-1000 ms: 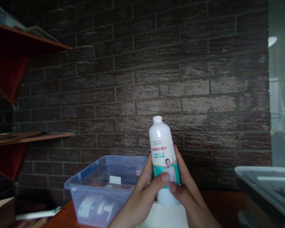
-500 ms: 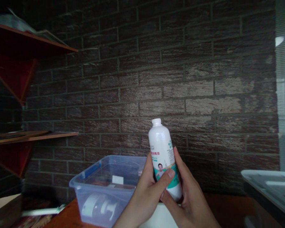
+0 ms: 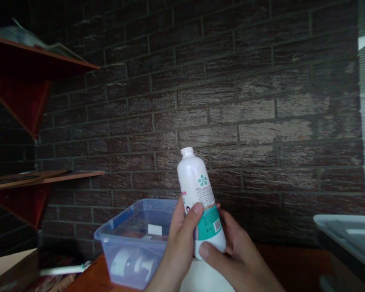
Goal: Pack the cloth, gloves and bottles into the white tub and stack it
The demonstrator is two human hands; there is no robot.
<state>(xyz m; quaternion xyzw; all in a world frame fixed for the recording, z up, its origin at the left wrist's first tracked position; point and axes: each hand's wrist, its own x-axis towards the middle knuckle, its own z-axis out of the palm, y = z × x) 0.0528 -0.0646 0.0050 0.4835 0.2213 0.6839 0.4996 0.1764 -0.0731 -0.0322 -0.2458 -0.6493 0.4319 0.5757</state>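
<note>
A white plastic bottle [image 3: 197, 190] with a white cap and a teal and white label is held up in front of the brick wall, tilted a little to the left. My left hand [image 3: 180, 239] wraps round its left side, thumb across the label. My right hand [image 3: 235, 253] cups the bottle's base from the right and below, thumb on the lower edge. The label's back, with small print and a barcode, faces me.
A clear plastic tub [image 3: 134, 243] holding a pale roll-like object stands on the reddish wooden table [image 3: 88, 280] at lower left. Red wall shelves [image 3: 42, 61] hang on the left. A grey lidded container [image 3: 349, 239] sits at the right edge.
Both hands have turned the bottle, so the front picture has swung away to the left and the barcode side now shows. The bottle has tilted left and lifted slightly.
</note>
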